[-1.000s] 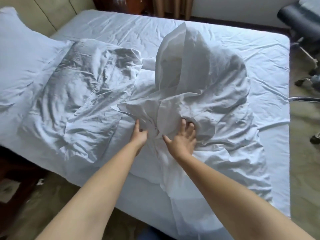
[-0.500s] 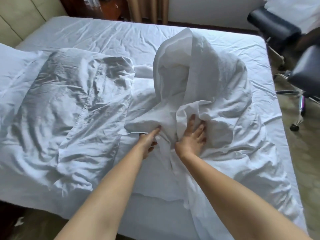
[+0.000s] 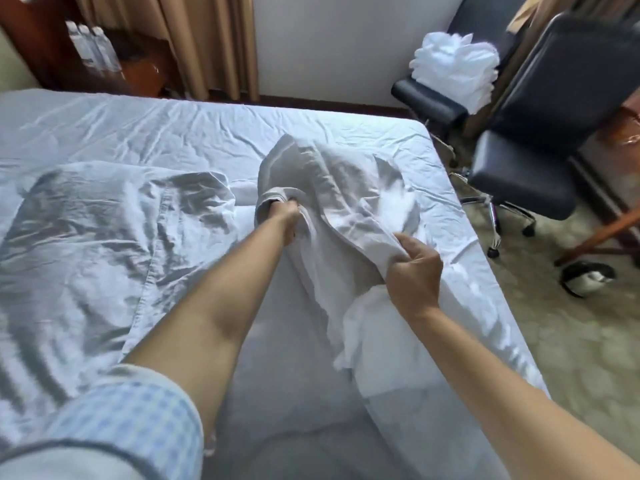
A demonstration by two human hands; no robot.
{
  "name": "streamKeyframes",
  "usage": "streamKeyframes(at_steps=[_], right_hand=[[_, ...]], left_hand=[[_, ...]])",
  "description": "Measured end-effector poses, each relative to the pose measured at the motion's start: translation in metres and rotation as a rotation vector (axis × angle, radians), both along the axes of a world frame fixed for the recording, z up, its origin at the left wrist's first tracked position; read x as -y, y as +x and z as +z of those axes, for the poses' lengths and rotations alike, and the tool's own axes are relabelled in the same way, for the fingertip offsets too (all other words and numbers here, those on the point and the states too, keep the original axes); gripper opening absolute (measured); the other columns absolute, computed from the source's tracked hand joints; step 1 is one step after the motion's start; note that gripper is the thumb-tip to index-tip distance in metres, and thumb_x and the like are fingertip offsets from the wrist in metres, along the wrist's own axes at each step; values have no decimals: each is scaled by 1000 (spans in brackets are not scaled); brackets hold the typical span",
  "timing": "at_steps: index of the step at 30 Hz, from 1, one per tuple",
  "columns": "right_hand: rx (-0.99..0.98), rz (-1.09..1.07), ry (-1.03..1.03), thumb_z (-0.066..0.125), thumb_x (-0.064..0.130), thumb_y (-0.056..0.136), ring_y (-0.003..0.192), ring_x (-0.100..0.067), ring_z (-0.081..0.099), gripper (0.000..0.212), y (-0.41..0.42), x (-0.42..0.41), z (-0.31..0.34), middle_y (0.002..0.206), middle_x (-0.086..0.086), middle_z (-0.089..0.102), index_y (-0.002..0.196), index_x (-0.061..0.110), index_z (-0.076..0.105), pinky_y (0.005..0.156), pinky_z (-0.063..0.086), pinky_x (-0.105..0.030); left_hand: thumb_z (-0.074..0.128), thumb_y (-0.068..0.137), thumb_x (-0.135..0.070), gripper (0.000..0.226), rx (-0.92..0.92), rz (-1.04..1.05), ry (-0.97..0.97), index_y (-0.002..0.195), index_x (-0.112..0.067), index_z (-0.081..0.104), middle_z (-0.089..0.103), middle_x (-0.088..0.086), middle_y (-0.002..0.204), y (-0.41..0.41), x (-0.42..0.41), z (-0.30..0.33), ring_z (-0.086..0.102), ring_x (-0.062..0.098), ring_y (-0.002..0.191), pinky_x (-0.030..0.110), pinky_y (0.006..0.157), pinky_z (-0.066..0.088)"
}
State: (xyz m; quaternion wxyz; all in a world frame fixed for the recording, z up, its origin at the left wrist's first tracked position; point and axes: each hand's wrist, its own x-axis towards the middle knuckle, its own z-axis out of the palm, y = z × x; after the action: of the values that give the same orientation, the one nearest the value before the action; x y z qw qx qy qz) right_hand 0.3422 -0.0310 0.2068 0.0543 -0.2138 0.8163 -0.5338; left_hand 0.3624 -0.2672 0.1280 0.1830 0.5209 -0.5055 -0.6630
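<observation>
The cloth (image 3: pixel 349 202) lay bunched on the bed (image 3: pixel 138 133), right of the middle, lifted between both hands. The left hand (image 3: pixel 284 212) gripped a fold at its far part, with the fingers partly hidden in fabric. The right hand (image 3: pixel 414 268) clutched the near edge in a tight fist. A chair (image 3: pixel 519 181) stood at the right.

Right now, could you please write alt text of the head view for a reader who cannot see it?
A person's left hand and right hand grip a crumpled white cloth over a white-sheeted bed. A second cloth lies flat at left; black chairs stand at right, one bearing white linen.
</observation>
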Motion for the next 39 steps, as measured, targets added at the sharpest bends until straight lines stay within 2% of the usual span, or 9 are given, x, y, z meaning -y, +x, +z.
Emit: streamKeyframes(at_steps=[3, 6, 9, 11, 18, 22, 29, 32, 39], right_hand=[[25, 253, -162, 41, -15, 63, 55, 10, 51, 45, 34, 7, 22, 53, 25, 55, 75, 20, 68, 53, 39, -11], [114, 501, 259, 44, -7, 71, 54, 5, 51, 41, 50, 14, -4, 57, 19, 58, 74, 24, 69, 46, 31, -10], [45, 488, 786, 46, 7, 81, 90, -14, 60, 35, 36, 25, -59, 95, 7, 68, 102, 25, 67, 64, 38, -26], [75, 476, 828, 46, 7, 81, 105, -25, 57, 38, 28, 33, -93, 112, -3, 63, 109, 26, 63, 75, 40, -30], [-141, 286, 901, 53, 20, 80, 115, -29, 46, 38, 12, 51, -132, 124, -6, 51, 118, 22, 56, 93, 37, -37], [-235, 241, 928, 65, 41, 77, 132, -27, 24, 82, 30, 56, -142, 145, -6, 20, 146, 29, 21, 107, 24, -39], [-253, 282, 1092, 53, 14, 86, 137, -23, -2, 100, 40, 32, -155, 151, -5, -11, 143, 39, -25, 113, 3, -39], [-233, 270, 1119, 49, 12, 88, 137, -24, -6, 94, 40, 18, -155, 155, -6, -7, 146, 39, -21, 113, 0, -40], [-337, 42, 865, 71, 3, 62, 129, -26, 16, 105, 48, -27, -164, 145, -5, 10, 147, 37, 19, 106, 13, -40]], left_hand=[[27, 103, -28, 32, -141, 35, 94, 86, -16, 52, 56, 2, 86, 2, 28, 18, 57, 18, 74, 20, 56, 53], [23, 104, -34, 39, -217, 60, 108, 101, -16, 57, 58, 0, 114, 13, 68, 13, 60, 18, 101, 20, 60, 53], [40, 100, -25, 34, -180, 99, 133, 130, -15, 52, 60, 2, 122, 21, 91, -7, 59, 21, 112, 33, 87, 49], [57, 91, -18, 31, -47, 1, 75, 121, -23, 48, 60, -1, 105, 32, 79, -23, 59, 20, 90, 41, 84, 48], [59, 93, -33, 64, 109, -214, 217, 147, -26, 26, 47, 3, 132, 48, 29, -75, 51, 26, 111, 40, 90, 44], [61, 88, -38, 57, 134, -328, 202, 139, -27, 37, 55, 4, 123, 40, 14, -80, 55, 27, 111, 43, 92, 44], [59, 82, -22, 35, 120, -403, 192, 117, -28, 55, 64, -1, 100, 38, -24, -80, 61, 20, 89, 33, 86, 48], [67, 86, -23, 50, 131, -368, 140, 131, -20, 47, 62, -1, 115, 41, -49, -82, 62, 18, 94, 27, 67, 49], [67, 80, -53, 98, 267, -174, 98, 151, -10, 15, 34, 10, 149, 70, -109, -109, 41, 29, 133, 37, 108, 37]])
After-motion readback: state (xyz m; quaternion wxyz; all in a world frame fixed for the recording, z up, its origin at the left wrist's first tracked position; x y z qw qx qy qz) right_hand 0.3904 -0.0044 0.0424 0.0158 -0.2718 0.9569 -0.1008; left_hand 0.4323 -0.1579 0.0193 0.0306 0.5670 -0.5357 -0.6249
